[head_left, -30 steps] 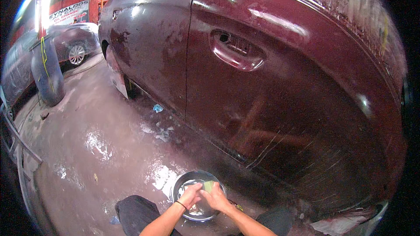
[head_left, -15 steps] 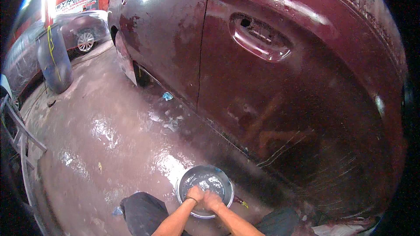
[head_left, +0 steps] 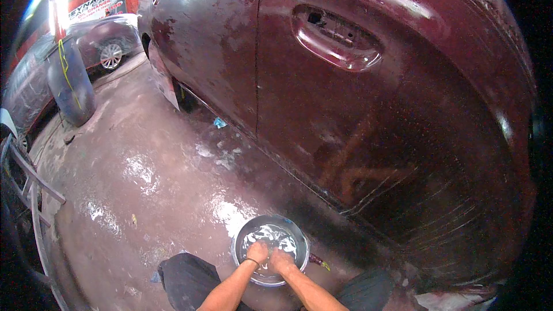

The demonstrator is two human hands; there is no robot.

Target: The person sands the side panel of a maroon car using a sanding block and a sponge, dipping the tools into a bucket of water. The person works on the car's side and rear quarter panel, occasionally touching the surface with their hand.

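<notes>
The round basin point(head_left: 269, 219) stands on the floor point(head_left: 173, 213). Left hand point(head_left: 258, 251) and right hand point(head_left: 281, 261) dip into its water point(head_left: 269, 234), near-rim side; fingers' opening and hold cannot be determined. Keep movements low, limiting splash.

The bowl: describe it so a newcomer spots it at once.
Start at the big dark-red car filling the right side, then drop to the floor at bottom centre. There, between the person's knees, sits a round bowl. What sets it apart is shiny water inside, with the left hand and right hand in it.
</notes>
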